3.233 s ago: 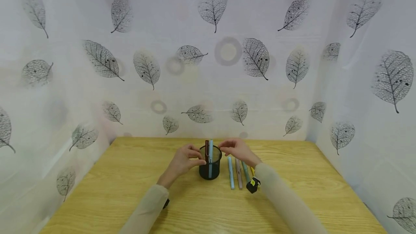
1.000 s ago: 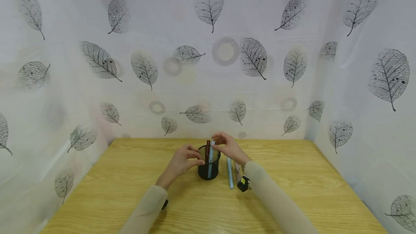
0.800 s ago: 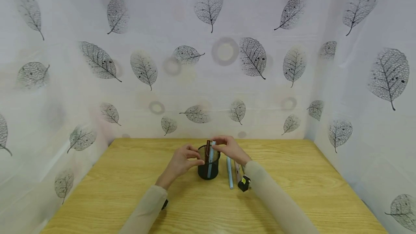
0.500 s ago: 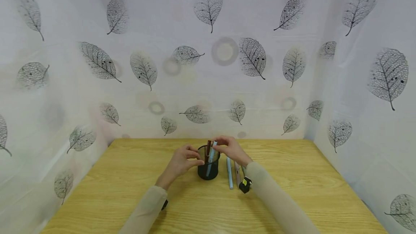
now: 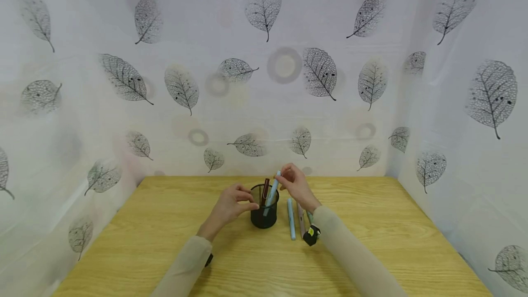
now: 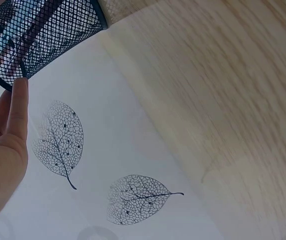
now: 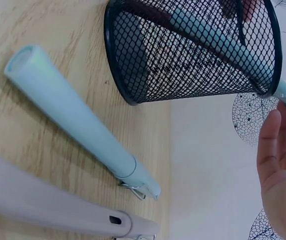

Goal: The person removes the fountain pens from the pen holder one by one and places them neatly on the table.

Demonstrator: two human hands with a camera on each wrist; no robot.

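A black mesh pen holder [image 5: 264, 220] stands upright on the wooden table. My left hand [image 5: 230, 204] grips its rim from the left, thumb in front and fingers behind; in the left wrist view, fingertips of the left hand [image 6: 10, 135] lie at the rim. Inside it a dark red pen [image 5: 266, 188] leans to the right. My right hand [image 5: 299, 189] pinches the top of a light blue pen [image 5: 272, 191], which slants out over the rim. Its lower end is still within the mesh, raised off the bottom, as the right wrist view shows through the holder [image 7: 182, 75].
Right of the holder, another light blue pen [image 5: 291, 220] and a pinkish-grey pen [image 5: 300, 224] lie side by side on the table [image 5: 247, 260]. A green pen [image 5: 310, 217] is partly hidden by my right wrist. A leaf-patterned curtain [image 5: 231, 118] closes off the back and sides.
My right hand came from the holder's right rim to the light blue pen, took hold of its top, tilted it right and raised it. My left hand stayed at the rim.
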